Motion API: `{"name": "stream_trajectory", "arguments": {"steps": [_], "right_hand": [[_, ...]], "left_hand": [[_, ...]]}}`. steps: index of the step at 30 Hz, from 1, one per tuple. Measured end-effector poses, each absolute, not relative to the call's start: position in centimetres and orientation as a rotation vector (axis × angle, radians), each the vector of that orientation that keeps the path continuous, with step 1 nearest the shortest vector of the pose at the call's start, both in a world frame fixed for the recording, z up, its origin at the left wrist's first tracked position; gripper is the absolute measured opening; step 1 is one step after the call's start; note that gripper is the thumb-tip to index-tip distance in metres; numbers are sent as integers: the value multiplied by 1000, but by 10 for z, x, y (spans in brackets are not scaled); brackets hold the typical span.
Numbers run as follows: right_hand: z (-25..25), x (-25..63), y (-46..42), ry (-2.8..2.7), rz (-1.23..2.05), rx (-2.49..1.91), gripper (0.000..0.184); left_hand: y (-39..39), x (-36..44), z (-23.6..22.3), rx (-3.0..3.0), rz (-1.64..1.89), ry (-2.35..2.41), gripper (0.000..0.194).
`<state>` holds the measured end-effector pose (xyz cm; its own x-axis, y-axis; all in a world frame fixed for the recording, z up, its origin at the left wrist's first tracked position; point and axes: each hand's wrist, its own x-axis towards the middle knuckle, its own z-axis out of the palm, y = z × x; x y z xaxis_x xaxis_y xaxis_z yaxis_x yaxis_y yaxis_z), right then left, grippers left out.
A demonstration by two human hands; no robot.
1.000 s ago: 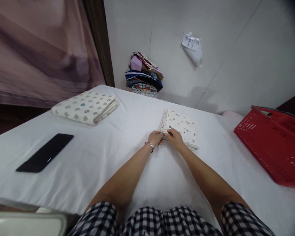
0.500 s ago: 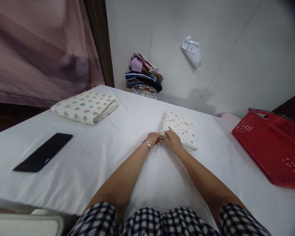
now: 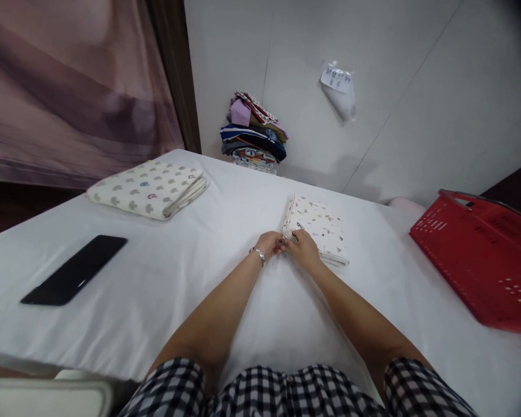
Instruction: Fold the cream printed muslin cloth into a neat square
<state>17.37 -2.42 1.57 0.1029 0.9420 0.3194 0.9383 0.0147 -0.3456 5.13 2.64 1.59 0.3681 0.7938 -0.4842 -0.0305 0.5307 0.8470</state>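
A folded cream cloth [image 3: 325, 226] with small scattered prints lies on the white-covered table, a little right of centre. At its near left corner my right hand [image 3: 303, 248] is closed, thumb and fingers pinching the layered edge. My left hand [image 3: 270, 244], with a silver bracelet at the wrist, is closed beside it, fingertips meeting the right hand's at the same corner. The corner itself is mostly covered by the fingers. On the left of the table lies a bigger folded cream cloth [image 3: 150, 188] with grey mushroom-like prints, out of reach of both hands.
A black phone-like slab [image 3: 76, 269] lies flat at the table's left. The red plastic basket [image 3: 481, 260] stands at the right edge. Beyond the table's far edge is a stack of folded fabrics [image 3: 254, 133] against the wall. A pale chair [image 3: 43, 397] is at lower left.
My hands stay at the cloth's near left corner, and the left has shifted slightly left. The fingertips have drawn together, and the corner is bent up a little. The view has shifted slightly.
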Motion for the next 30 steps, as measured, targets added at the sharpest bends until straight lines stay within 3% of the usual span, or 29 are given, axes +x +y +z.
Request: {"name": "stream_trajectory", "arguments": {"steps": [23,30], "right_hand": [[16,192,-12,-1698,149,-1847,25],[21,189,-16,-1800,71,-1857,21]], "left_hand": [[21,52,22,1027,516,1136,18],[24,54,14,1028,589,1205,36]]}}
